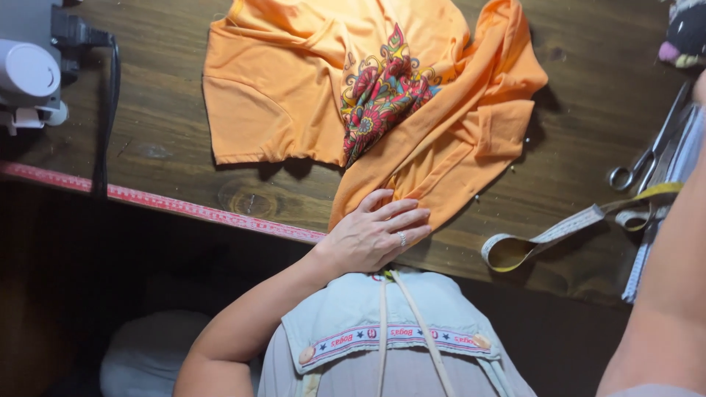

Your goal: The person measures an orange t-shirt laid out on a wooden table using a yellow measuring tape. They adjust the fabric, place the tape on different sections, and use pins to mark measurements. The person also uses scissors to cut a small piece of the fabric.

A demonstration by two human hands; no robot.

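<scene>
1. Left hand (pixel 379 235) lies flat and open, fingers spread a little, palm pressed down on the lower fold of the orange T-shirt (pixel 368 95); a ring shows on one finger. We clasp nothing: the hand only weighs the cloth down at the near edge of the table.
2. Our right hand cannot be seen. Only the right forearm (pixel 662 294) crosses the picture at about four o'clock, running up toward the top right edge, so we cannot tell whether that hand is open or closed.
3. That orange T-shirt lies crumpled on the dark wooden table (pixel 162 140), at twelve o'clock from our left hand. Its printed floral design (pixel 382 92) is half folded into the creases, one sleeve spread flat at ten o'clock.
4. What could go wrong, as we judge it: the fabric is bunched and a tail of it sits at the table edge, so a slackened palm could let it slide off toward our lap; pressing on folds could also set the cloth crooked.
5. At three o'clock from the hand a looped measuring tape (pixel 544 235) trails across the wood, and scissors (pixel 647 158) lie beyond it, near our right forearm; a careless sweep of that arm could knock them.
6. A red ruler strip (pixel 184 206) runs along the table edge at nine o'clock, and a white sewing machine (pixel 29 73) with a black cable stands at ten o'clock, well apart.
</scene>
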